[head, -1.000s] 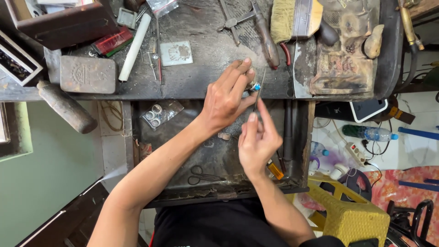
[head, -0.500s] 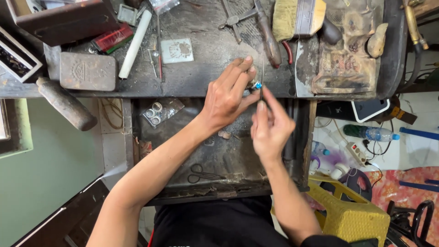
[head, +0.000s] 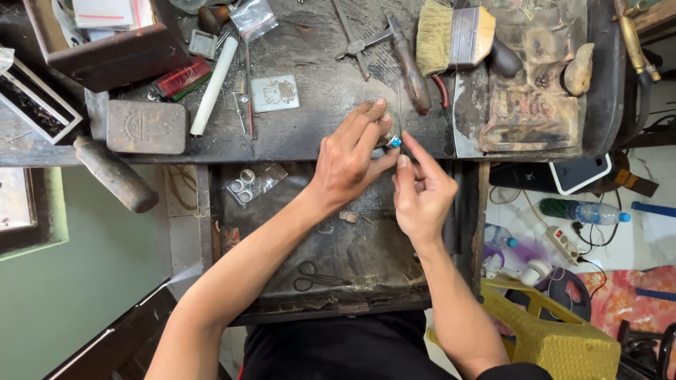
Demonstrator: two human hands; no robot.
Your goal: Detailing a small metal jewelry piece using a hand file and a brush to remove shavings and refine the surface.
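Observation:
My left hand [head: 350, 160] pinches a small ring with a blue stone [head: 393, 142] at the front edge of a dark, worn workbench [head: 310, 134]. My right hand [head: 421, 195] sits just below and to the right of it. Its fingers pinch a thin metal tool [head: 400, 112] that points up past the stone. The tool's tip touches or nearly touches the ring; I cannot tell which. Both hands hover over an open drawer [head: 352, 246] under the bench.
On the bench lie a brush [head: 451, 35], pliers [head: 408, 60], a white stick [head: 213, 84], a metal tin [head: 146, 127] and a wooden box [head: 113, 49]. Scissors [head: 320, 276] and bagged rings [head: 248, 184] lie in the drawer. A yellow stool [head: 563, 338] stands to the right.
My right hand has risen and closed in on the ring, its thin tool now upright beside the stone. My left hand stays in place with the ring.

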